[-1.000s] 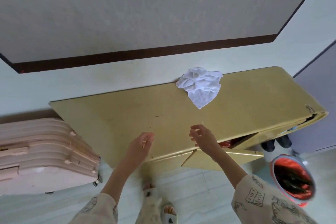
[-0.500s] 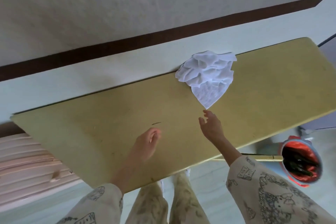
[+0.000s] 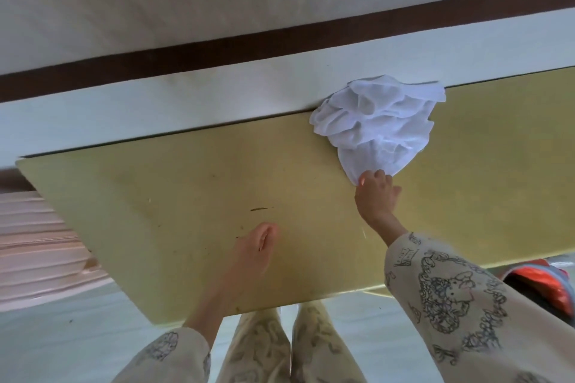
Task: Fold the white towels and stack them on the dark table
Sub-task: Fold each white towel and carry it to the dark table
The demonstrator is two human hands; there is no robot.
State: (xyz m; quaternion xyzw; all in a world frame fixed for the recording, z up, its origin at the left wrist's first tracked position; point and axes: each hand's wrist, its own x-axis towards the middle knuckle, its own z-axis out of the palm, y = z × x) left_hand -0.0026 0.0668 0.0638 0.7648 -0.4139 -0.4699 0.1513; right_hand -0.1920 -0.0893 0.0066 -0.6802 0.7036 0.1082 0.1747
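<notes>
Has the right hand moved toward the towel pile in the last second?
Yes. The right hand has reached forward across the yellow tabletop to the crumpled white towel and now pinches its near corner.

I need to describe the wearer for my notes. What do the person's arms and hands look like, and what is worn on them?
Both hands, left hand and right hand, are bare, without gloves. Long cream sleeves with dark line-drawn cartoon prints cover the arms, leaving wrists exposed. Matching printed trousers show below.
</notes>
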